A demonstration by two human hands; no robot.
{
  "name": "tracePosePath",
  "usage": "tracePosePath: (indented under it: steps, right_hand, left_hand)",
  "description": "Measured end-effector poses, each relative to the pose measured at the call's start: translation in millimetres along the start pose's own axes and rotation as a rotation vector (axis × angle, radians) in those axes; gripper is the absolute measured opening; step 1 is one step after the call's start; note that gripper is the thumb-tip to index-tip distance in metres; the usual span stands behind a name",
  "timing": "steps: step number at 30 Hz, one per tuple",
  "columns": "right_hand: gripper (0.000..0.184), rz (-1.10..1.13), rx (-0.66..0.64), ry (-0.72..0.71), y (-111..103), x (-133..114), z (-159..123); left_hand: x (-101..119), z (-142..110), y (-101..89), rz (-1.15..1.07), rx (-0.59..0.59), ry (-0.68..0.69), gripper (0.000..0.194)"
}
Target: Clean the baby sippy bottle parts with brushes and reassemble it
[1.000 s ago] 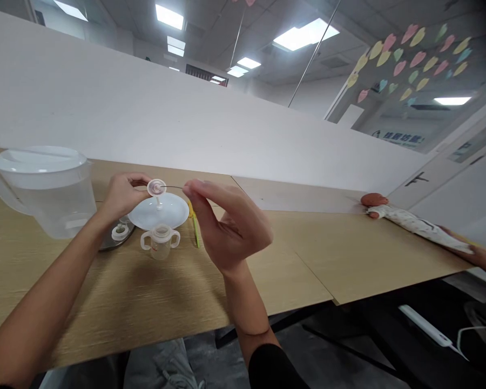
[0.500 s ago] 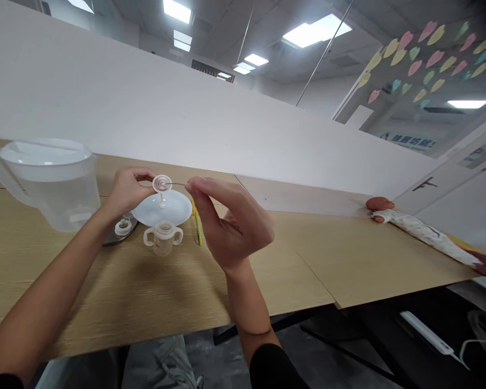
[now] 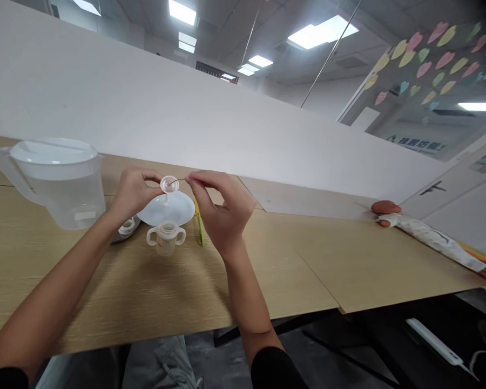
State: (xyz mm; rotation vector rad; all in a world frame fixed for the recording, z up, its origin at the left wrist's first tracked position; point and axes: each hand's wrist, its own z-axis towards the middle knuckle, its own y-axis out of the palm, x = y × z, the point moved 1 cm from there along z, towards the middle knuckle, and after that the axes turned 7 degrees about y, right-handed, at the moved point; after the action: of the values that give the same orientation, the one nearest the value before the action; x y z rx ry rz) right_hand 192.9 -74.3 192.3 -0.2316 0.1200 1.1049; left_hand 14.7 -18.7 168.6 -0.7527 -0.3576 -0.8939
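Observation:
My left hand pinches a small round white cup lid by its edge, with its ringed face turned towards me. A short white tube hangs below the lid. Between thumb and fingertips, my right hand holds a thin wire-like stick, whose far end meets the middle of the lid; whether it carries bristles is too small to tell. Beneath both hands is a white bowl. In front of it stands a clear two-handled baby bottle, upright and uncapped.
At left stands a clear lidded pitcher of water. A metal tray bearing a white ring-shaped part lies partly behind my left forearm. A green and yellow stick-like tool lies right of the bottle. A doll lies at far right.
My right hand has drawn slightly back and left, and the stick's visible part looks shorter and slants more. The left hand still holds the lid. The whole view has shifted a little.

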Motion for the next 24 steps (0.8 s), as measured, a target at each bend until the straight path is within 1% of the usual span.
tracePosePath:
  steps: [5,10,17,21,24]
  right_hand:
    - [0.019,-0.018,-0.068,0.012,-1,1,2]
    - [0.022,-0.074,-0.168,0.017,4,4,0]
    - [0.024,-0.136,-0.267,0.032,8,14,-3]
    - [0.022,-0.172,-0.337,0.092,15,23,-4]
    - [0.019,-0.227,-0.413,0.14,23,31,-5]
  left_hand:
    - [3,-1,-0.1,0.043,-0.012,0.008,0.016]
    - [7,-1,2.4,0.105,-0.032,0.029,0.015]
    - [7,-3,8.0,0.046,-0.051,0.066,0.015]
    - [7,-5,11.1,0.003,-0.064,0.084,0.016]
    - [8,-5,12.3,-0.019,-0.067,0.067,0.017]
